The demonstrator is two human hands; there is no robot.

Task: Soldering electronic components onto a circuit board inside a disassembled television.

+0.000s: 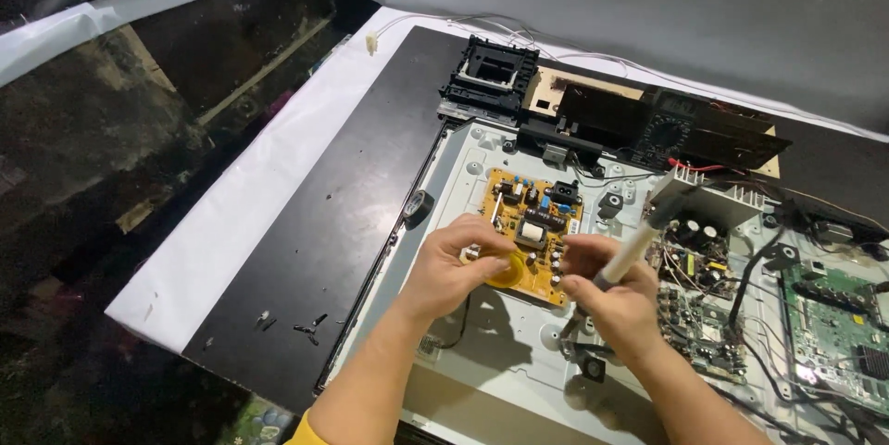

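My left hand (456, 263) holds a small round yellow object (507, 271) over the lower edge of an orange circuit board (537, 207) with several components. My right hand (607, 297) is closed on a slim tool with a white handle (635, 250) that points up to the right, its tip hidden by my fingers. The board sits on a pale metal chassis (482, 343) laid on a black panel.
A black plastic frame (491, 75) stands at the back. A silver heat sink (708, 204), a cluttered board (690, 269) and a green circuit board (838, 325) lie at the right with cables. Loose screws (310, 325) lie on the black panel (343, 204). White sheet (222, 232) at left.
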